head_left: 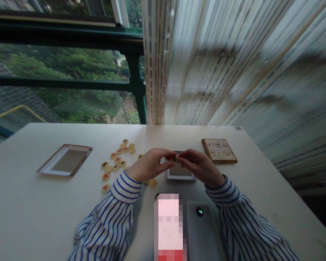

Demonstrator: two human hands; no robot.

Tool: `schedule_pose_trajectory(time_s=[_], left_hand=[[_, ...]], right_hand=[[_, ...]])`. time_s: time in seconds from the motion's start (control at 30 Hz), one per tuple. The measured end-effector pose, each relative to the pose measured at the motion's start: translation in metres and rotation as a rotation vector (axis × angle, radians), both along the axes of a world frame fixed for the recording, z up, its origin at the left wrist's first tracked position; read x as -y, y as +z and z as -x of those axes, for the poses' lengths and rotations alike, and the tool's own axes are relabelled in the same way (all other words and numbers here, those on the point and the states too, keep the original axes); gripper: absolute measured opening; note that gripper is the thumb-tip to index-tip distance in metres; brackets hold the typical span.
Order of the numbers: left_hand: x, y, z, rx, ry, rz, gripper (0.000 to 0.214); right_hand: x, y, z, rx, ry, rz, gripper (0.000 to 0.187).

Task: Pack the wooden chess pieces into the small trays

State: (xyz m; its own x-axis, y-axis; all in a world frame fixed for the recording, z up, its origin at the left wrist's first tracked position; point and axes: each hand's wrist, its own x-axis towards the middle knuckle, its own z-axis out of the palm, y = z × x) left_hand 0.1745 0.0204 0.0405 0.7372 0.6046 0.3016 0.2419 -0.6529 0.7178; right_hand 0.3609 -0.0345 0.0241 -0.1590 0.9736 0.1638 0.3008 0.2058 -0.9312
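A round wooden Chinese chess piece (175, 158) with a dark character is pinched between my two hands. The thumb and fingers of my left hand (154, 164) close on its left side. My right hand (199, 165) grips the same piece from the right with its fingertips. Directly below the piece lies a small open box (180, 178) with a white rim and a brownish inside, partly covered by my right hand. Left of my left hand, several loose pieces (117, 159) with red or dark characters are scattered, a few showing blank faces. My left hand and sleeve hide some of them.
A shallow tray-like lid (81, 173) lies at the left of the white table (43, 217). A decorated flat box (220, 150) rests at the back right. Near me are a grey device (203, 232) with a round dark display and a blurred-out pink object (168, 224). A curtain hangs behind.
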Motion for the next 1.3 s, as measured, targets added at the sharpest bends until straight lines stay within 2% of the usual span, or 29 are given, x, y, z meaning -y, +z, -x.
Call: schedule_pose_trajectory(time_s=[0.23, 0.53, 1.3], left_hand=[[0.0012, -0.0003, -0.0002, 0.003, 0.024, 0.103, 0.03], [0.0009, 0.0014, -0.0013, 0.002, 0.015, 0.162, 0.021], [0.0046, 0.0016, -0.0032, 0.0, -0.003, 0.212, 0.02]], right_hand=[[-0.0008, 0.0063, -0.001, -0.128, 0.033, 0.08, 0.022], [0.0003, 0.0077, -0.0033, -0.173, 0.052, 0.146, 0.025], [0.0009, 0.0057, -0.0053, -0.068, 0.082, 0.156, 0.024]])
